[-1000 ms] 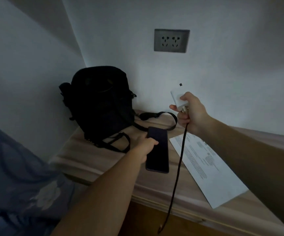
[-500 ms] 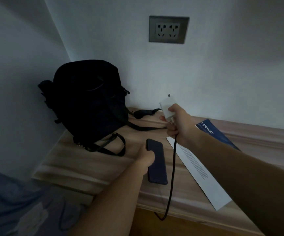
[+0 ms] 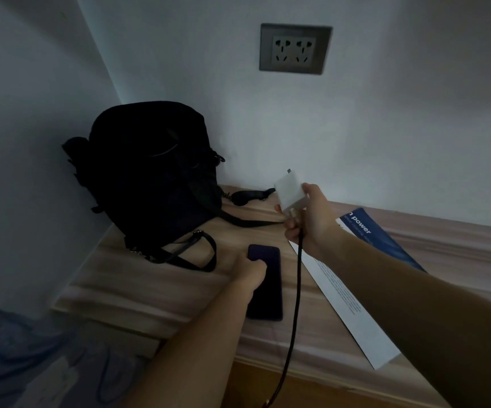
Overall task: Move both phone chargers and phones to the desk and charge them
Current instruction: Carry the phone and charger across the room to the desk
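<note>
My right hand (image 3: 309, 220) grips a white charger block (image 3: 289, 192) held in the air above the wooden nightstand (image 3: 138, 290), prongs toward the wall. Its dark braided cable (image 3: 295, 293) hangs from my fist down past the front edge. My left hand (image 3: 248, 273) is closed on the left edge of a dark phone (image 3: 267, 285) that lies flat on the nightstand top, just left of the cable. A grey double wall socket (image 3: 295, 48) sits on the wall above, with nothing plugged in.
A black backpack (image 3: 150, 175) stands in the back left corner, its straps (image 3: 191, 257) trailing toward the phone. A white and blue leaflet (image 3: 353, 293) lies at the right under my forearm. Blue bedding (image 3: 17, 357) fills the lower left.
My right hand with the charger block has dropped lower, away from the socket. My left hand has closed further onto the phone, which lies flat and straighter on the nightstand. The camera view shifted.
</note>
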The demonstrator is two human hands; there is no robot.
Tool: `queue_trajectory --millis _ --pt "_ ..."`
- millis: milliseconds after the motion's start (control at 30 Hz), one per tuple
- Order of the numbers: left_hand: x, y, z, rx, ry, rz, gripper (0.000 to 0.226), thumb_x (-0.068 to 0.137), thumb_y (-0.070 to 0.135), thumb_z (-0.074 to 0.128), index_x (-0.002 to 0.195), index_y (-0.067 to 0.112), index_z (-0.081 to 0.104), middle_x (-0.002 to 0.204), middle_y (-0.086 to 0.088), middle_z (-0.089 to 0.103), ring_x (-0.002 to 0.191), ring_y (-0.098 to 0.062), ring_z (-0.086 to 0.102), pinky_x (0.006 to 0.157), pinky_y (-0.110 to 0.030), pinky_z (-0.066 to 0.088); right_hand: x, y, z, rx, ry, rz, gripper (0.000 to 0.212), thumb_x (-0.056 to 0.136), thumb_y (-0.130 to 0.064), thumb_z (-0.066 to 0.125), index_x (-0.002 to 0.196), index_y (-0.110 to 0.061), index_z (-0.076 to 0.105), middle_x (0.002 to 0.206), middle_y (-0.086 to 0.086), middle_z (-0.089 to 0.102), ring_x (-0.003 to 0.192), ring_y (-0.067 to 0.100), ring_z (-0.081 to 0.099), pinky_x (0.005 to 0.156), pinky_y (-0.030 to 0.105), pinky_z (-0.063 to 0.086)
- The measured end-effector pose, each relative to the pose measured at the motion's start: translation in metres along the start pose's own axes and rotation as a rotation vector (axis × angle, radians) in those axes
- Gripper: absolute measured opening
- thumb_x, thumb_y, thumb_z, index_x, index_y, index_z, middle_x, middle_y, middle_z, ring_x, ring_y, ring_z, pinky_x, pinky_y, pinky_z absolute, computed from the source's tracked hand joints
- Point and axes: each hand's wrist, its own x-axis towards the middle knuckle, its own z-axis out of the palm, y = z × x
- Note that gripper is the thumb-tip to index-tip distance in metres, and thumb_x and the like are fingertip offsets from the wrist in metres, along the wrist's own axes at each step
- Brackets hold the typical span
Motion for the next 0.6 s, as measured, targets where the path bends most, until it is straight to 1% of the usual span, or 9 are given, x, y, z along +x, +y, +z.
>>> queue_trajectory --millis 100,200,267,300,333,400,467,533,600 --pt "-0.008 0.01 -0.004 -0.073 0.047 -0.041 0.024 0.084 0.016 0.054 0.107 0.011 0.06 0.106 -0.01 0.063 0.093 -0.027 0.061 0.084 -0.038 0.051 -0.004 -0.006 0.006 -0.006 0.009 -0.022 0.047 0.093 -0.045 0.041 0.115 -0.006 0.054 0.086 0.009 0.05 0.038 0.01 0.038 0.037 0.014 0.026" --pt "-0.018 0.022 -0.012 -0.131 0.067 -0.027 0.013 0.09 0.019 0.053 0.099 0.01 0.059 0.106 -0.012 0.061 0.091 -0.024 0.057 0.081 -0.033 0.047 -0.011 -0.015 0.011 -0.019 -0.027 -0.041 0.046 0.092 -0.044 0.043 0.11 -0.004 0.054 0.081 0.01 0.043 0.044 0.013 0.043 0.036 0.016 0.031" --pt "-0.022 0.036 -0.015 -0.123 0.122 0.116 0.025 0.09 0.019 0.054 0.112 0.01 0.058 0.114 -0.011 0.061 0.089 -0.019 0.055 0.077 -0.03 0.047 -0.018 -0.023 0.015 -0.004 -0.068 -0.064 0.04 0.093 -0.04 0.043 0.104 -0.003 0.053 0.076 0.011 0.044 0.049 0.015 0.047 0.038 0.018 0.035" --pt "-0.028 0.049 -0.016 -0.119 0.15 0.2 0.031 0.091 0.019 0.053 0.121 0.013 0.056 0.113 -0.006 0.061 0.088 -0.015 0.055 0.075 -0.027 0.046 -0.022 -0.027 0.017 0.008 -0.084 -0.084 0.037 0.093 -0.037 0.044 0.104 -0.003 0.053 0.075 0.01 0.046 0.051 0.015 0.049 0.039 0.02 0.036" --pt "-0.036 0.063 -0.015 -0.139 0.147 0.268 0.027 0.092 0.021 0.053 0.119 0.016 0.057 0.108 -0.001 0.062 0.086 -0.011 0.056 0.073 -0.025 0.046 -0.025 -0.031 0.019 0.017 -0.094 -0.107 0.036 0.093 -0.034 0.045 0.11 -0.003 0.052 0.077 0.01 0.048 0.053 0.016 0.05 0.042 0.022 0.038" --pt "-0.061 0.093 -0.009 -0.261 0.048 0.311 0.02 0.094 0.029 0.054 0.104 0.018 0.068 0.099 -0.002 0.071 0.087 -0.014 0.064 0.08 -0.031 0.051 -0.034 -0.043 0.023 0.035 -0.112 -0.155 0.037 0.093 -0.027 0.048 0.121 -0.003 0.05 0.084 0.012 0.051 0.058 0.018 0.054 0.045 0.025 0.044" --pt "-0.088 0.115 -0.002 -0.445 -0.076 0.294 0.032 0.097 0.039 0.05 0.092 0.016 0.071 0.089 -0.008 0.076 0.083 -0.025 0.071 0.089 -0.042 0.054 -0.045 -0.06 0.028 0.056 -0.127 -0.179 0.031 0.092 -0.022 0.053 0.118 -0.005 0.051 0.092 0.014 0.051 0.062 0.02 0.057 0.048 0.028 0.049" --pt "-0.11 0.131 0.003 -0.556 -0.16 0.277 0.048 0.099 0.048 0.042 0.097 0.009 0.069 0.087 -0.014 0.074 0.075 -0.029 0.069 0.08 -0.043 0.056 -0.056 -0.078 0.033 0.036 -0.14 -0.209 0.023 0.091 -0.021 0.057 0.108 -0.006 0.054 0.09 0.013 0.052 0.064 0.02 0.058 0.057 0.032 0.052" --pt "-0.13 0.145 0.004 -0.609 -0.207 0.278 0.057 0.098 0.055 0.038 0.103 0.005 0.066 0.074 -0.015 0.068 0.06 -0.025 0.06 0.064 -0.035 0.053 -0.064 -0.096 0.037 -0.011 -0.145 -0.26 0.015 0.091 -0.021 0.06 0.097 -0.008 0.056 0.086 0.012 0.055 0.065 0.02 0.059 0.061 0.032 0.051"
